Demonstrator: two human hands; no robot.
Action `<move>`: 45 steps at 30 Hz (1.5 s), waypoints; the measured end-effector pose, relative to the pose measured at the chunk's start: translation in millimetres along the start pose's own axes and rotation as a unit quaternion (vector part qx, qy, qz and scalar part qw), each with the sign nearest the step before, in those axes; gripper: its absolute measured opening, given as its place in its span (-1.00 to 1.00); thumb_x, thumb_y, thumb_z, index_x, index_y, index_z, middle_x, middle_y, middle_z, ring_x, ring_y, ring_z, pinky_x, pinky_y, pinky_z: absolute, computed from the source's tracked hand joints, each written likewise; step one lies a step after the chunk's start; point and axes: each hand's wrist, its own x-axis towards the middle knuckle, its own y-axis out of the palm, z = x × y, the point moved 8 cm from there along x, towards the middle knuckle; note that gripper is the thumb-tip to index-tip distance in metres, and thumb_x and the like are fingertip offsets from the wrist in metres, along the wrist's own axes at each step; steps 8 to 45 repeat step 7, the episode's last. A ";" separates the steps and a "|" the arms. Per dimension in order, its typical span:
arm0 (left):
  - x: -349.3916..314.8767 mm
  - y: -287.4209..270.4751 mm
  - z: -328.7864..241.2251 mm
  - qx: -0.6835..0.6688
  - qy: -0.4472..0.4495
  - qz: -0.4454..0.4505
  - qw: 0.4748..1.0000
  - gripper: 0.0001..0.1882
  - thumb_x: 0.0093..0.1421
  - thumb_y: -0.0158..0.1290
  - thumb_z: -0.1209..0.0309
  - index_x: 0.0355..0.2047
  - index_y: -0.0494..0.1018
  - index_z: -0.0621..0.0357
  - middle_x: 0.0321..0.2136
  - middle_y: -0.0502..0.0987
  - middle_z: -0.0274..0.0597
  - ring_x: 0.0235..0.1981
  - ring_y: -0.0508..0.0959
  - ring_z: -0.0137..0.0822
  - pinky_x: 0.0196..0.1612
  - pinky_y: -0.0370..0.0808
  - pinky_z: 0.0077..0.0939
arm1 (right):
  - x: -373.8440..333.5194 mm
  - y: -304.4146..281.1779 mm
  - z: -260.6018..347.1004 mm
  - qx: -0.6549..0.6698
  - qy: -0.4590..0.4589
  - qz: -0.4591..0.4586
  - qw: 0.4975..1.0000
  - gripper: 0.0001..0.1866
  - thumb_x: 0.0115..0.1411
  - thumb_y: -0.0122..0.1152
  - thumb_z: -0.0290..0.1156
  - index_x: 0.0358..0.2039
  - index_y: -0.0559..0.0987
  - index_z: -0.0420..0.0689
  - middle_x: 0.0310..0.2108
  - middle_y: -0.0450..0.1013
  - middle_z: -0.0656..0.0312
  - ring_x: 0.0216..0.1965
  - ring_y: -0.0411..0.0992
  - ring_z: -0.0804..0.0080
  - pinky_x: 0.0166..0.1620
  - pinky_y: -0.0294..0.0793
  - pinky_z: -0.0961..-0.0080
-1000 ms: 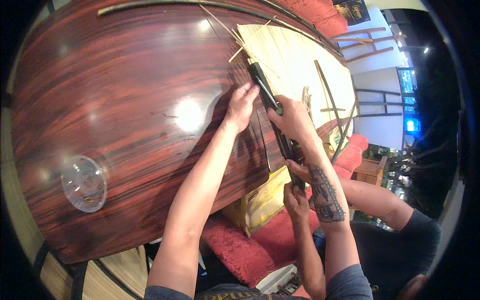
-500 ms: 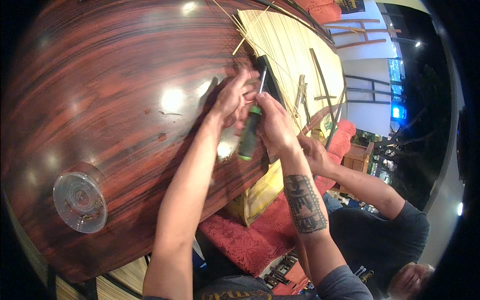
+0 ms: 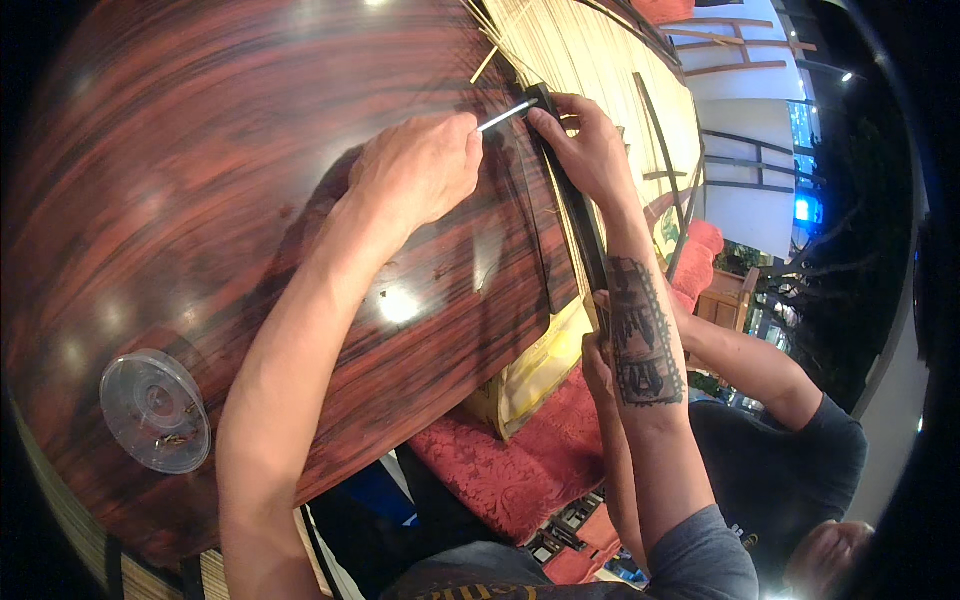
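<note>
My left hand (image 3: 420, 170) is closed around a screwdriver, whose handle is hidden inside the fist. Its metal shaft (image 3: 507, 116) points right and up, with the tip at the far end of a long black bar (image 3: 578, 215). Thumb and fingers of my right hand (image 3: 592, 148) pinch that same end, right beside the tip. Whether a screw sits under the tip is too small to tell. The bar runs toward me along a panel of pale thin sticks (image 3: 560, 45). A co-worker's hand (image 3: 598, 365) is at the bar's near end, partly behind my right forearm.
A clear round plastic tub (image 3: 155, 412) with small metal bits stands at the left on the glossy brown table (image 3: 250, 200). A yellow box (image 3: 530, 385) and a red patterned cloth (image 3: 520, 455) lie below the table's edge. The co-worker's arm (image 3: 750, 360) reaches in from the right.
The screwdriver has passed from my right hand into my left, and its tip has come to the bar's end. My right hand has moved up and taken hold of the bar.
</note>
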 end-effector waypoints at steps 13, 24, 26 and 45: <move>7.8 5.0 5.7 0.054 -0.001 0.011 0.998 -0.68 0.37 -0.17 0.19 -0.21 0.47 0.15 -0.37 0.59 0.18 -0.27 0.58 0.18 -0.19 0.48 0.08 | 1.3 8.6 -15.2 0.092 0.077 0.058 0.991 -0.60 0.17 0.35 -0.17 -0.11 0.64 -0.21 -0.22 0.61 0.02 -0.24 0.56 0.20 -0.15 0.52 0.39; 7.8 5.0 5.7 0.054 -0.001 0.011 0.998 -0.68 0.37 -0.17 0.19 -0.21 0.47 0.15 -0.37 0.59 0.18 -0.27 0.58 0.18 -0.19 0.48 0.08 | 1.3 8.6 -15.2 0.092 0.077 0.058 0.991 -0.60 0.17 0.35 -0.17 -0.11 0.64 -0.21 -0.22 0.61 0.02 -0.24 0.56 0.20 -0.15 0.52 0.39; 7.8 5.0 5.7 0.054 -0.001 0.011 0.998 -0.68 0.37 -0.17 0.19 -0.21 0.47 0.15 -0.37 0.59 0.18 -0.27 0.58 0.18 -0.19 0.48 0.08 | 1.3 8.6 -15.2 0.092 0.077 0.058 0.991 -0.60 0.17 0.35 -0.17 -0.11 0.64 -0.21 -0.22 0.61 0.02 -0.24 0.56 0.20 -0.15 0.52 0.39; 7.8 5.0 5.7 0.054 -0.001 0.011 0.998 -0.68 0.37 -0.17 0.19 -0.21 0.47 0.15 -0.37 0.59 0.18 -0.27 0.58 0.18 -0.19 0.48 0.08 | 1.3 8.6 -15.2 0.092 0.077 0.058 0.991 -0.60 0.17 0.35 -0.17 -0.11 0.64 -0.21 -0.22 0.61 0.02 -0.24 0.56 0.20 -0.15 0.52 0.39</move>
